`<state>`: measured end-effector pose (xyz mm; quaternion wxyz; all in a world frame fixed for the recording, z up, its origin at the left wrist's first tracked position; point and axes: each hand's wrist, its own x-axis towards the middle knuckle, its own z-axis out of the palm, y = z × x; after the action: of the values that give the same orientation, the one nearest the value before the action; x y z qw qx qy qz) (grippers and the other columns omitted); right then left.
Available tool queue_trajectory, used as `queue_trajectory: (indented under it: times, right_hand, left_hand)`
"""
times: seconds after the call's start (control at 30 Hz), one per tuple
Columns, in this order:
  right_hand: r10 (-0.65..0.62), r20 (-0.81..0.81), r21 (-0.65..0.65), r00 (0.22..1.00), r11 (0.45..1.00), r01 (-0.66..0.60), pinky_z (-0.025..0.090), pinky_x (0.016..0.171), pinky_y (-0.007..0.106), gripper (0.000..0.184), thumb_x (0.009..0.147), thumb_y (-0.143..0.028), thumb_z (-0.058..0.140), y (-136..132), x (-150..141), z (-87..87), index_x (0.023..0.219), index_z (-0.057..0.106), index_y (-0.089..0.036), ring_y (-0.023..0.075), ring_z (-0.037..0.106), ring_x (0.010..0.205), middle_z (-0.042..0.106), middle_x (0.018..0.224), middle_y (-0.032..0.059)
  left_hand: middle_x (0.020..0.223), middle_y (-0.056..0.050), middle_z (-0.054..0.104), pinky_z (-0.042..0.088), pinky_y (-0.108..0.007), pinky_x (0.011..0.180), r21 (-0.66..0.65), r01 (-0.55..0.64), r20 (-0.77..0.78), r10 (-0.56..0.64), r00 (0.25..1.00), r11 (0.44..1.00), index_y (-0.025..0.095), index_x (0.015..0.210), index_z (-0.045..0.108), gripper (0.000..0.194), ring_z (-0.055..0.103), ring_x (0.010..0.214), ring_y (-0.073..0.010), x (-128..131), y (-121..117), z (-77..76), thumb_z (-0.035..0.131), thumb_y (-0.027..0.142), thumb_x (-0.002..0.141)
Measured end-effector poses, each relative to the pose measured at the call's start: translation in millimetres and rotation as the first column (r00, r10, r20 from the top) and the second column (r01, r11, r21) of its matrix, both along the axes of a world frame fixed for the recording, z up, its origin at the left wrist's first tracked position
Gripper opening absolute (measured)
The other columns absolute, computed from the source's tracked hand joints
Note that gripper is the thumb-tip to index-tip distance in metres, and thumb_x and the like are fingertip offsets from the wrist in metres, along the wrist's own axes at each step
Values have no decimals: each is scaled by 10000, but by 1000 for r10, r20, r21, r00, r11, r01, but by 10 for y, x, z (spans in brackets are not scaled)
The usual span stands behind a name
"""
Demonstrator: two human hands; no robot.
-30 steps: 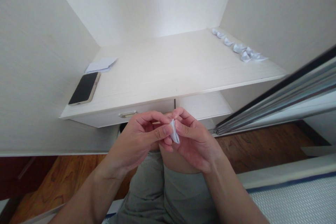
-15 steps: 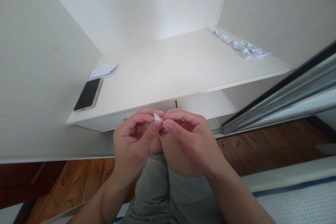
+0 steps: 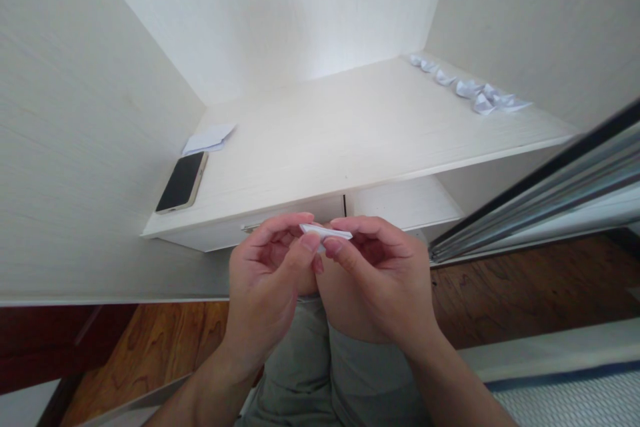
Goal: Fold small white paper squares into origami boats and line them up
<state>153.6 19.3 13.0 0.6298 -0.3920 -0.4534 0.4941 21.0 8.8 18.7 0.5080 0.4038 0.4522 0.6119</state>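
Observation:
A small piece of folded white paper [image 3: 326,232] is pinched between my two hands, above my knees and in front of the shelf edge. My left hand [image 3: 273,273] grips its left end between thumb and fingers. At the other end, the thumb and forefinger of my right hand [image 3: 387,267] hold it too. Its lower part is partly hidden behind my thumbs. Several small folded white paper shapes [image 3: 470,89] stand in a row along the right side of the shelf.
On the left of the white shelf [image 3: 310,140] lie a phone [image 3: 183,181] and some white paper sheets [image 3: 209,139]. Below the shelf are a drawer [image 3: 220,235] and an open compartment [image 3: 400,203]. A sliding door's metal frame [image 3: 540,180] slants along the right.
My hands have spread slightly apart, and more of the folded paper shows between them, now lying lengthwise. The whole view has shifted a little, with the shelf appearing farther right.

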Motion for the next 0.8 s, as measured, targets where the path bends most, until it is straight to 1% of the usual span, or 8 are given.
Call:
queue_trajectory:
  times: [0.07,0.17,0.33,0.5,0.6,0.7,0.8]
  right_hand:
    - [-2,-11,-6,1000,1000,2,608,627,258,117,776,-165,832,-1,9,-4,848,797,-249,149,745,667,807,772,-8]
    - [-19,15,-11,1000,1000,19,619,649,292,105,788,-194,839,-6,26,-30,862,807,-260,172,759,702,817,799,5]
    - [-43,64,-6,997,999,43,637,692,324,145,777,-198,855,-9,61,-61,897,826,-275,195,775,738,830,848,16]
    - [-62,50,32,997,998,61,649,656,306,199,770,-160,853,-3,93,-63,915,837,-296,182,765,669,816,770,-7]
    - [-81,43,47,996,996,79,632,606,279,214,773,-146,847,-4,100,-56,905,843,-314,166,748,617,803,728,-22]
    - [-99,43,46,994,994,97,625,587,268,241,774,-126,837,-6,100,-58,902,846,-330,154,732,579,789,686,-36]
    - [-117,76,56,990,992,113,626,597,283,239,788,-134,833,-11,100,-84,918,847,-334,158,728,584,789,691,-34]
  left_hand:
    - [783,19,770,574,-186,649,12,34,-29,-34,999,999,249,962,796,126,685,654,-92,-36,-6,1,830,235,841]
    - [857,2,799,592,-213,686,41,45,-65,-43,997,998,264,963,818,110,710,699,-111,-58,-21,19,820,238,856]
    - [849,-16,813,602,-259,688,50,-18,-183,27,983,999,257,943,841,93,730,720,-154,-69,-38,50,817,284,858]
    - [865,-1,820,616,-261,731,49,16,-207,-6,978,999,286,956,847,116,742,749,-153,-85,-33,82,826,255,846]
    - [919,-1,827,628,-260,757,51,4,-230,8,973,999,291,950,848,115,753,788,-157,-88,-40,108,826,248,845]
    - [927,12,826,628,-233,735,60,8,-271,9,962,998,304,930,849,107,754,783,-143,-80,-49,145,817,236,853]
    - [906,26,822,622,-212,698,78,11,-320,15,947,997,312,905,845,125,753,764,-132,-59,-50,192,810,203,854]
